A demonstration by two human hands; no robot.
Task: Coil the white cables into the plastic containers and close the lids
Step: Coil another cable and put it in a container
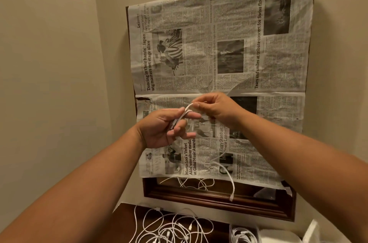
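Head view: I log 1 cable [186, 112], looped on left hand [159, 129] fingers; right hand [216, 108] pinches its top; tail hangs below toward cable pile [171, 228].

Your left hand [163, 126] was raised, fingers curled | your right hand [217, 109] pinched beside it | both forearms were extended.

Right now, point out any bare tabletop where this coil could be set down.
Bare dark tabletop shows only at the left, between the wall and the loose cable pile, and in a narrow strip between that pile and the plastic container already holding coils. The middle is crowded with tangled cable; the right corner is taken by white containers.
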